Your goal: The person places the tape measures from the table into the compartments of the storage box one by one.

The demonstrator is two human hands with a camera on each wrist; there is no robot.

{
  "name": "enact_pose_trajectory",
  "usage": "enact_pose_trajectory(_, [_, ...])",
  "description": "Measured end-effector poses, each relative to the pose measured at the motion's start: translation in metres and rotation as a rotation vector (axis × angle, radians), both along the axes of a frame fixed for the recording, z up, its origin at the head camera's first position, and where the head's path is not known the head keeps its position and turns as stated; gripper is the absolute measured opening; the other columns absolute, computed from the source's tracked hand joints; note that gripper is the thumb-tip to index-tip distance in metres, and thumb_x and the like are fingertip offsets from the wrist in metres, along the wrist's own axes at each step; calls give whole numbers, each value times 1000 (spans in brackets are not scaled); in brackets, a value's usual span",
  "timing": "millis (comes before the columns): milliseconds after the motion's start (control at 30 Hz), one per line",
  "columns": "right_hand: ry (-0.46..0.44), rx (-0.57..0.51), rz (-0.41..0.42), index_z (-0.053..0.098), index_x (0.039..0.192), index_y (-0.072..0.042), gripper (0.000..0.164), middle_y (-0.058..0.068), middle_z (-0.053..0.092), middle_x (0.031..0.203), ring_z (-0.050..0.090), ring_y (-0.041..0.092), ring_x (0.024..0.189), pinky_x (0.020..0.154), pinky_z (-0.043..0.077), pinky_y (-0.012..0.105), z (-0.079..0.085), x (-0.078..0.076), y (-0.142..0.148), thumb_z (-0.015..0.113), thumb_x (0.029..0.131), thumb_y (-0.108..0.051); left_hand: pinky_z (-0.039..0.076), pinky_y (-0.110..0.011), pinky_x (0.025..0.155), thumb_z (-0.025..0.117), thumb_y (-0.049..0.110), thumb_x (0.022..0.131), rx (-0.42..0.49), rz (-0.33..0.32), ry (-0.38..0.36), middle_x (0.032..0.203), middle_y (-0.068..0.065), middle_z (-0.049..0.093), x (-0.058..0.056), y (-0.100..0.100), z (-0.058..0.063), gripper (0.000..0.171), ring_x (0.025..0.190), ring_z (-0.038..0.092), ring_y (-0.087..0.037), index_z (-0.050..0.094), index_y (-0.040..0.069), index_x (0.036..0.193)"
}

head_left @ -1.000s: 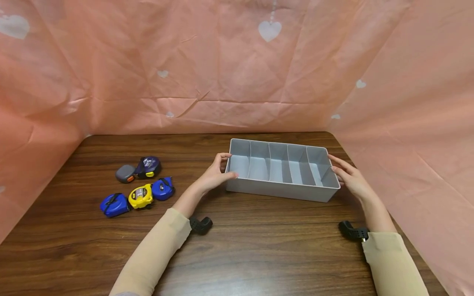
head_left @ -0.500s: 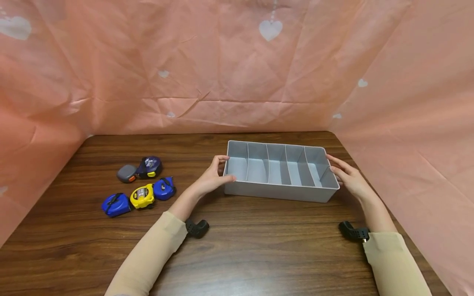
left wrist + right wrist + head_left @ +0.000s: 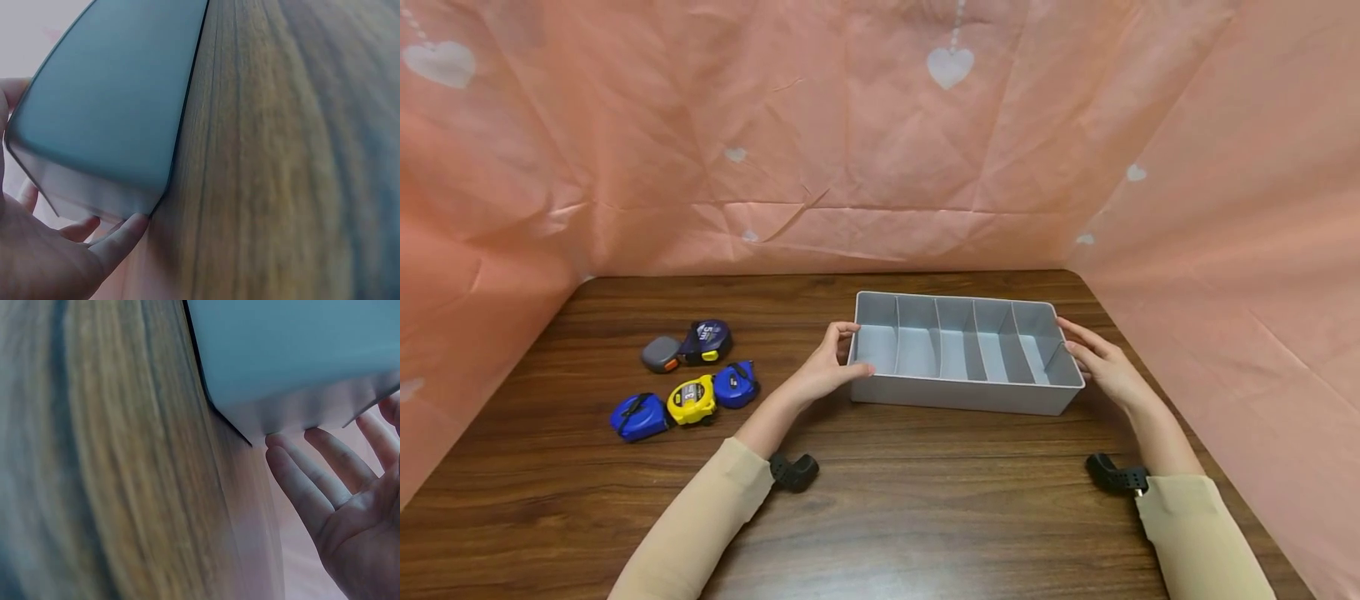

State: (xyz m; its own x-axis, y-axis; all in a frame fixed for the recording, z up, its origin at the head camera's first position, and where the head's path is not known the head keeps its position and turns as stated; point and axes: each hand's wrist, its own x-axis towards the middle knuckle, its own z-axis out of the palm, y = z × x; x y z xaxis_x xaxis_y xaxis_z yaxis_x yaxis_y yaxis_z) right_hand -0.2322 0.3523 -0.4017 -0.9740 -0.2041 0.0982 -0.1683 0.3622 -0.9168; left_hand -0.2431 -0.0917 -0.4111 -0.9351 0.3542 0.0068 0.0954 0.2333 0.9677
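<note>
A grey plastic organizer box (image 3: 955,393) with several compartments lies lengthwise on the wooden table. My left hand (image 3: 823,367) grips its left end, the thumb over the front corner of the rim and the other fingers along the end wall. In the left wrist view the fingertips (image 3: 134,228) touch that end wall low down. At the opposite end is my right hand (image 3: 1108,371). Its fingers, fairly straight in the right wrist view, touch the end wall with their tips (image 3: 275,447), and the thumb is near the rim.
Tape measures lie on the table's left side: a grey one (image 3: 660,354), a dark blue one (image 3: 706,342), a yellow one (image 3: 692,400), and blue ones to its left (image 3: 638,417) and right (image 3: 735,384). Pink cloth (image 3: 850,150) walls the back and sides.
The box has slid slightly left and toward me, with both hands moving along at its ends. The tape measures stay in place on the table; the head view has shifted slightly.
</note>
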Motion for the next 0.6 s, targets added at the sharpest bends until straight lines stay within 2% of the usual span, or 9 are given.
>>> enact_pose_trajectory(67, [2,20,1,35,150,-17,50,-9,57,115,62,2,92,71,52,24,0,0,-2,48,102,-25,42,-45,93,74,14,81,-5,6,5,144,-18,27,2,-2,0,70,123,45,-34,31,12,135])
enact_pose_trajectory(167, [4,50,6,34,150,-16,51,11,54,124,62,1,93,71,52,25,0,0,-4,47,102,-27,42,-45,92,75,13,81,-12,17,7,143,-18,29,4,-4,0,70,123,45,-35,31,11,135])
enact_pose_trajectory(300, [-4,64,20,32,151,-15,52,33,41,135,59,-2,94,72,52,24,1,0,-7,45,103,-28,41,-46,94,75,12,81,-13,17,5,143,-19,29,7,-7,1,71,125,42,-36,30,10,136])
enact_pose_trajectory(467, [-23,69,28,30,151,-14,53,33,33,143,57,-4,94,73,51,24,3,1,-9,45,103,-29,38,-49,96,74,13,82,-15,14,1,145,-21,27,10,-10,1,73,128,38,-38,28,9,138])
enact_pose_trajectory(600, [-25,82,27,30,151,-12,54,32,31,145,57,0,96,73,51,24,4,2,-12,46,102,-29,37,-51,96,75,14,82,-34,23,7,145,-21,26,13,-13,1,73,128,38,-39,28,10,139])
